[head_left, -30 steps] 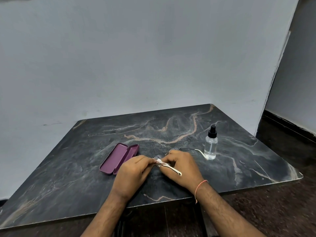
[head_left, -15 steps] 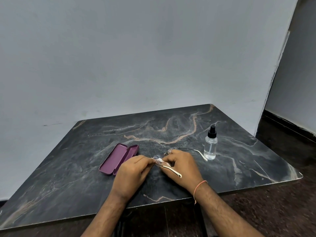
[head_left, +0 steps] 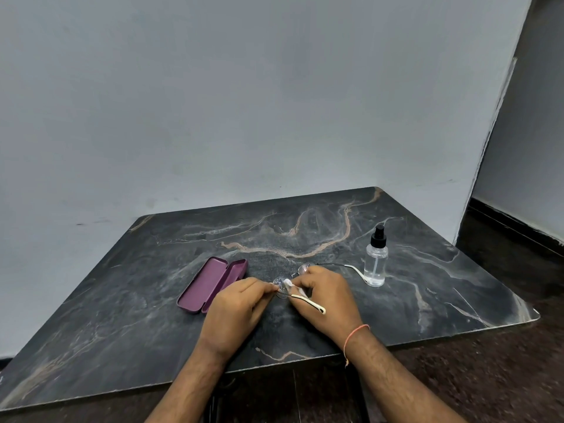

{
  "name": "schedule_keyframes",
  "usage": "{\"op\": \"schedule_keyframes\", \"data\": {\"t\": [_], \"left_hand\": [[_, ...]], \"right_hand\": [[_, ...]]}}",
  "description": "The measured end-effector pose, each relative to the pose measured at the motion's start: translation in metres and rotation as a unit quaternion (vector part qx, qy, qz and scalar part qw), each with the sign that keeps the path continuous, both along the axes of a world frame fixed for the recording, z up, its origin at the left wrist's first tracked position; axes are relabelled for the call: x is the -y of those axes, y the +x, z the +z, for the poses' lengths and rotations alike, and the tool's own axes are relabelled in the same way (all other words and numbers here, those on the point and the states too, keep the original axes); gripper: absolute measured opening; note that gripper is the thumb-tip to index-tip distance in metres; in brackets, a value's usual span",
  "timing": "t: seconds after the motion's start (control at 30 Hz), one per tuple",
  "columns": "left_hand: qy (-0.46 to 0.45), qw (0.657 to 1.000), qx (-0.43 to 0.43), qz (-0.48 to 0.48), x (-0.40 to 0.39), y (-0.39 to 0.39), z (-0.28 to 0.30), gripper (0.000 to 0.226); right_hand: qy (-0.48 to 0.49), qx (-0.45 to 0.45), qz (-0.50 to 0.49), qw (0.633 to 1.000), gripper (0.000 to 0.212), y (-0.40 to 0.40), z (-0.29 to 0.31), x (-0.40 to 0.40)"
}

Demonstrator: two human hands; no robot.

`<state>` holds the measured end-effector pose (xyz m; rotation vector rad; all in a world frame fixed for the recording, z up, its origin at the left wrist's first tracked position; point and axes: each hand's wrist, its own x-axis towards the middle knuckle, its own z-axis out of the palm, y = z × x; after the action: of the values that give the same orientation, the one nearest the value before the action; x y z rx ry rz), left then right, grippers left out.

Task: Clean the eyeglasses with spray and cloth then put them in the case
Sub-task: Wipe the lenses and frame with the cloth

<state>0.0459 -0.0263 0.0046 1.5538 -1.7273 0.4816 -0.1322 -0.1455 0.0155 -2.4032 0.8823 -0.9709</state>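
Note:
Thin-framed eyeglasses with cream temple tips are held low over the dark marble table, temples unfolded. My left hand pinches the frame at the left lens. My right hand pinches a small white cloth against that lens. One temple lies across my right hand, the other reaches toward the spray bottle. The purple case lies open, just left of my left hand.
The clear spray bottle with a black nozzle stands upright right of my hands. A grey wall rises close behind the table. The table's front edge runs under my forearms, and dark floor lies to the right.
My right hand's fingers have shifted slightly with the cloth on the lens. The glasses, case and bottle stay where they were.

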Motion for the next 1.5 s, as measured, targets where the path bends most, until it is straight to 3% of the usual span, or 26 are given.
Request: {"op": "schedule_keyframes", "data": {"t": [0.43,0.63,0.83,1.1,1.3,1.37,1.5], "left_hand": [[0.007,1.000,0.019,-0.009,0.0016,0.0002,-0.0018,0.021],[0.007,1.000,0.018,0.003,0.0010,0.0006,-0.0020,0.022],[0.009,1.000,0.011,-0.001,0.0008,0.0000,-0.0009,0.024],[0.013,1.000,-0.003,0.004,0.0003,0.0000,-0.0007,0.022],[0.013,1.000,-0.011,0.005,0.0004,0.0003,-0.0006,0.018],[0.014,1.000,-0.014,0.007,-0.0001,-0.0003,0.0001,0.022],[0.017,0.999,-0.028,0.004,-0.0008,-0.0015,0.0020,0.023]], "right_hand": [[-0.012,0.013,-0.023,1.000,0.037,0.0018,-0.0033,0.0049],[0.016,-0.014,0.068,0.997,0.036,0.0002,0.0035,-0.0024],[-0.006,0.021,0.005,1.000,0.030,0.0015,-0.0035,0.0055],[0.072,0.022,0.064,0.995,0.025,-0.0001,0.0018,0.0006],[0.015,0.022,0.021,0.999,0.027,-0.0004,-0.0016,0.0042],[0.016,0.016,0.036,0.999,0.019,-0.0002,0.0000,0.0029],[0.052,0.013,0.054,0.997,0.023,-0.0009,0.0039,-0.0027]]}}
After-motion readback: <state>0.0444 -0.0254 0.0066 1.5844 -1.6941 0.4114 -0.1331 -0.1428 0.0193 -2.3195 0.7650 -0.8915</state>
